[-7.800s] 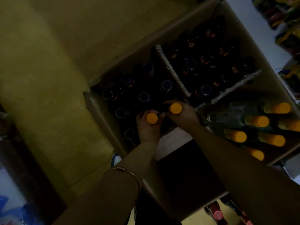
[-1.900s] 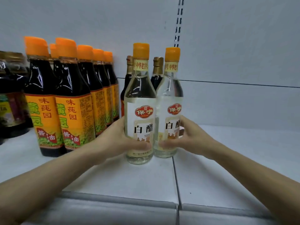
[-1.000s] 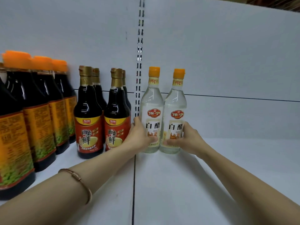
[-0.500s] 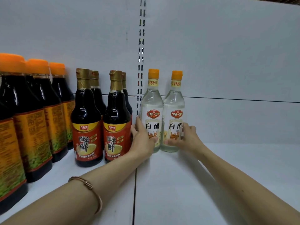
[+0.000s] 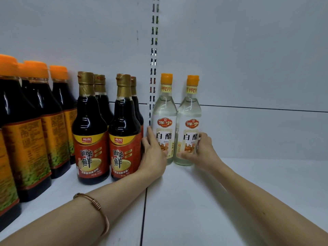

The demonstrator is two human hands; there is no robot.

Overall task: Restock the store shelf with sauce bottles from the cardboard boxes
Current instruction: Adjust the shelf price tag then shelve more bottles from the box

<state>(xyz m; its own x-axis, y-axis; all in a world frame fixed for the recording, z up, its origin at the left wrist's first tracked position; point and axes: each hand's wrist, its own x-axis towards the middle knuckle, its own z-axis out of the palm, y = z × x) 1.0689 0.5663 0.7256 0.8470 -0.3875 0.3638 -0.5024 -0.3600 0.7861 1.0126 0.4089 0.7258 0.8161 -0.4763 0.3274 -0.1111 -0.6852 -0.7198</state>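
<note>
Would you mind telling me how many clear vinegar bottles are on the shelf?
2: the left vinegar bottle beside the upright, and the right vinegar bottle next to it. None seem hidden.

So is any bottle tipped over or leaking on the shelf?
No, nothing stands out. Both white vinegar bottles, the left one and the right one, stand upright side by side on the shelf, caps on. The left hand and right hand touch them. The dark sauce bottles stand upright too, no spills.
</note>
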